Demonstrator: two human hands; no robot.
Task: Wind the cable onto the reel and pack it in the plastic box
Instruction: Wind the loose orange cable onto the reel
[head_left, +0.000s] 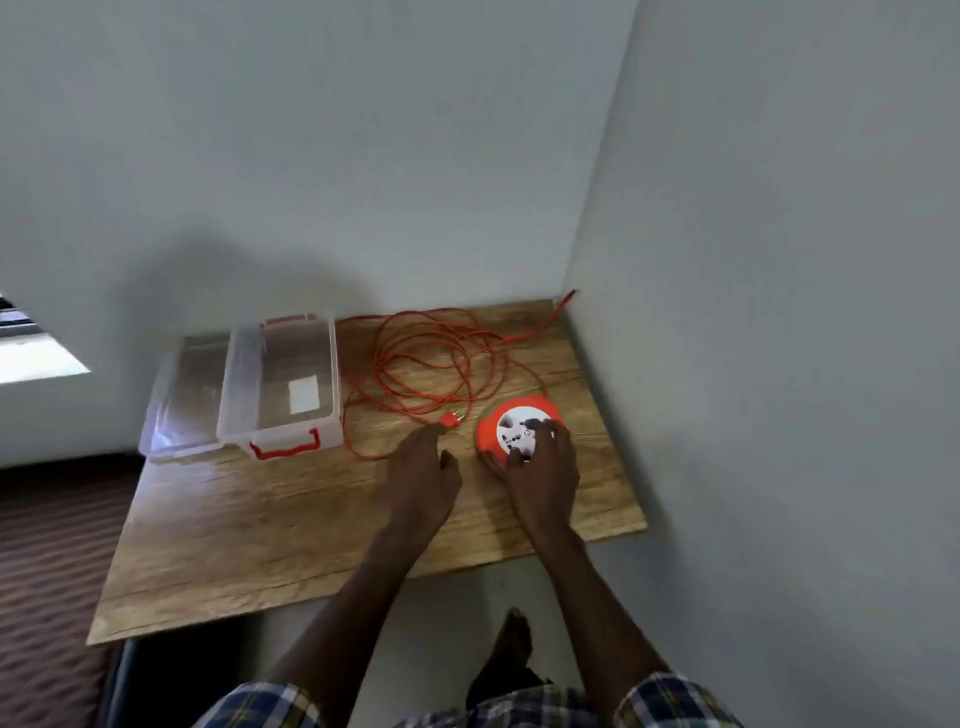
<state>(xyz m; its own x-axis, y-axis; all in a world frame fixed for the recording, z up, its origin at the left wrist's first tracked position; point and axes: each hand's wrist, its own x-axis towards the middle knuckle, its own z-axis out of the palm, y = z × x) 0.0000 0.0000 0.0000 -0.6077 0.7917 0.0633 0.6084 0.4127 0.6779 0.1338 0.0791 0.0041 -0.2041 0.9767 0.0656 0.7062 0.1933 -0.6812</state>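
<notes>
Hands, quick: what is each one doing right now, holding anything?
Left hand: at the orange plug; a closed grip cannot be told.
Right hand: spread open on the reel, fingers resting on its white face.

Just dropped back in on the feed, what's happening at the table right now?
A person stands at a wooden table. The right hand rests on the orange cable reel, fingers over its white socket face. The left hand reaches to the cable's plug end; whether it has hold of it is unclear. Most of the orange cable lies unwound in loose loops. The clear plastic box sits open, nothing packed in it, its lid beside it.
</notes>
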